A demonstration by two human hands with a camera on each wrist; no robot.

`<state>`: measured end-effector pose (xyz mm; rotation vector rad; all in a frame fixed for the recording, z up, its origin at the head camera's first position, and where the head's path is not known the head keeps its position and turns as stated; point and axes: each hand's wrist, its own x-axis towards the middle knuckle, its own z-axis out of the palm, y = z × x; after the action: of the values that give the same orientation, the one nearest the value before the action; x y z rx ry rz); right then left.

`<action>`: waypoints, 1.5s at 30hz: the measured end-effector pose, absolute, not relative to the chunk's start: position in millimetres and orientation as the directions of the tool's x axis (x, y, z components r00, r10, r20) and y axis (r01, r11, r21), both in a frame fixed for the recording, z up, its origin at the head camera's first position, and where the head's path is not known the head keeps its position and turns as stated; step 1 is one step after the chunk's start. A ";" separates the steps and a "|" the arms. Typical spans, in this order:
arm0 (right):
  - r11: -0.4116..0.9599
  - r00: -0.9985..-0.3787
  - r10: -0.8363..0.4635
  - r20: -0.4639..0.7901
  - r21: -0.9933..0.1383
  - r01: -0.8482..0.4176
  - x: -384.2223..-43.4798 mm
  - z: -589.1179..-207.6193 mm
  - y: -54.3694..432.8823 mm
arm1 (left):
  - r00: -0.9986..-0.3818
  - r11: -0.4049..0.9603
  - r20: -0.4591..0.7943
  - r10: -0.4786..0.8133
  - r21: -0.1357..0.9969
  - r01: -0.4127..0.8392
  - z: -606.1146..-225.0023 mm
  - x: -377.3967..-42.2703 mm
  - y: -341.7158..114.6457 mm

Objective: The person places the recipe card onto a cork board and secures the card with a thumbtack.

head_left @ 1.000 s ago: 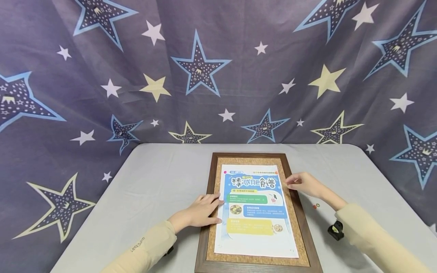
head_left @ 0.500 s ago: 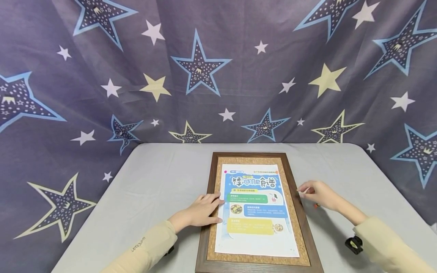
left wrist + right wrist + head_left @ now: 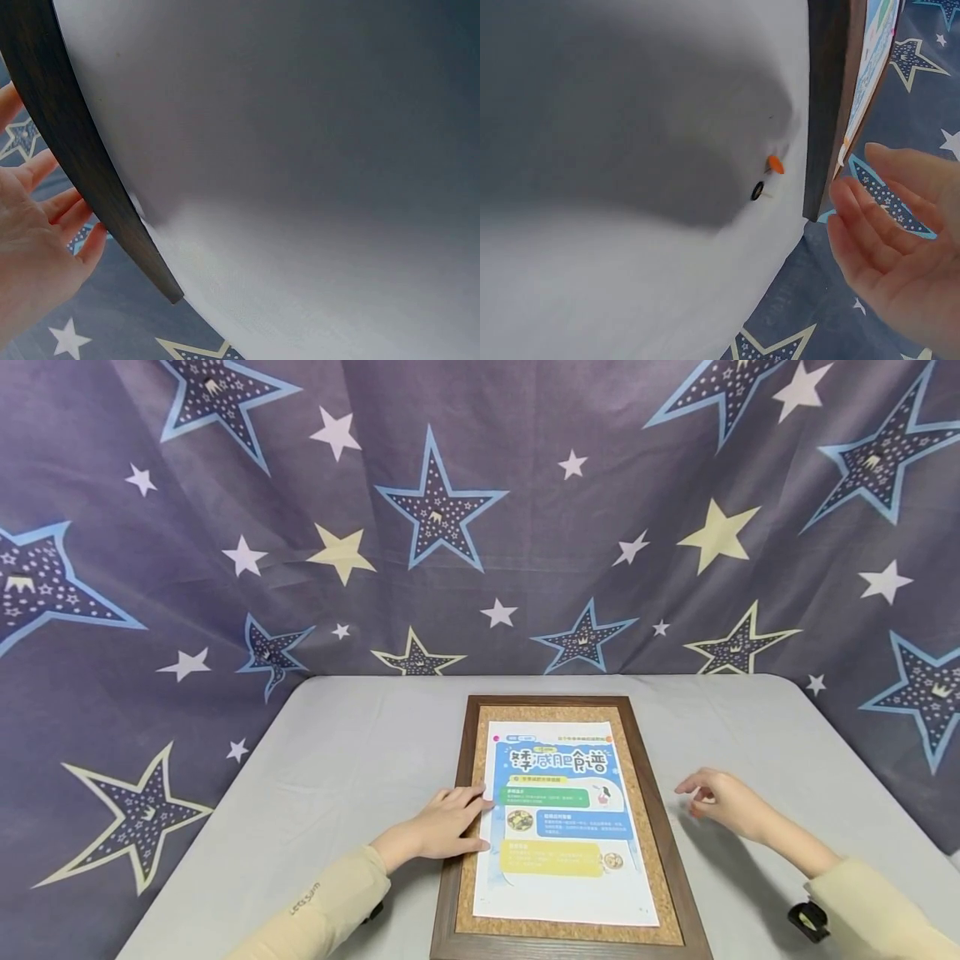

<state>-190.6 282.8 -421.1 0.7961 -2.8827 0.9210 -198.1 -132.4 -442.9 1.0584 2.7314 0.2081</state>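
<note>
A printed poster (image 3: 562,893) lies on a cork board (image 3: 483,777) with a dark brown wooden frame (image 3: 660,810). A pink thumbtack (image 3: 497,739) sits at the poster's upper left corner and an orange thumbtack (image 3: 609,739) at its upper right. My left hand (image 3: 442,822) rests across the frame's left side, fingertips at the poster's edge. To the right of the frame, my right hand (image 3: 723,802) hovers over the table with fingers loosely bent, holding nothing. In the right wrist view, an orange thumbtack (image 3: 775,164) and a black thumbtack (image 3: 757,190) lie on the cloth.
A light grey cloth covers the table (image 3: 360,735). Behind it hangs a dark curtain (image 3: 525,568) patterned with stars. In the head view, my right hand hides the loose tacks.
My right hand has moved off the frame's right edge, rightward and nearer to me, covering the loose tacks. My left hand has stayed in place.
</note>
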 end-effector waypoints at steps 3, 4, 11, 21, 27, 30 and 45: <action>0.732 -0.867 -0.460 0.192 -0.471 -0.493 -187.0 -422.5 286.6 | -0.722 0.733 -0.137 0.678 0.199 0.651 -443.7 -198.0 -132.6; 0.738 -0.864 -0.461 0.201 -0.454 -0.499 -186.0 -423.3 287.9 | -0.722 0.733 -0.136 0.678 0.198 0.651 -444.0 -198.0 -132.7; 0.771 -0.853 -0.459 0.249 -0.366 -0.522 -182.3 -430.5 294.9 | -0.721 0.730 -0.128 0.681 0.200 0.653 -445.2 -198.6 -132.9; 0.712 -0.816 -0.514 0.264 -0.400 -0.577 -185.1 -443.2 301.8 | -0.723 0.732 -0.130 0.679 0.200 0.651 -444.7 -199.0 -133.0; 0.745 -0.843 -0.497 0.204 -0.398 -0.536 -187.2 -445.9 301.7 | -0.723 0.733 -0.134 0.678 0.198 0.651 -445.1 -199.1 -133.7; 0.764 -0.854 -0.488 0.182 -0.383 -0.518 -188.9 -446.5 301.5 | -0.722 0.734 -0.138 0.677 0.194 0.651 -445.9 -198.9 -134.0; 0.784 -0.871 -0.440 0.217 -0.380 -0.491 -195.9 -453.0 304.0 | -0.719 0.730 -0.137 0.681 0.195 0.655 -445.7 -198.9 -134.1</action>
<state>-195.9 304.0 -453.0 0.7482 -2.8562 0.6567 -198.9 -134.1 -445.7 1.0675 2.7340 0.1965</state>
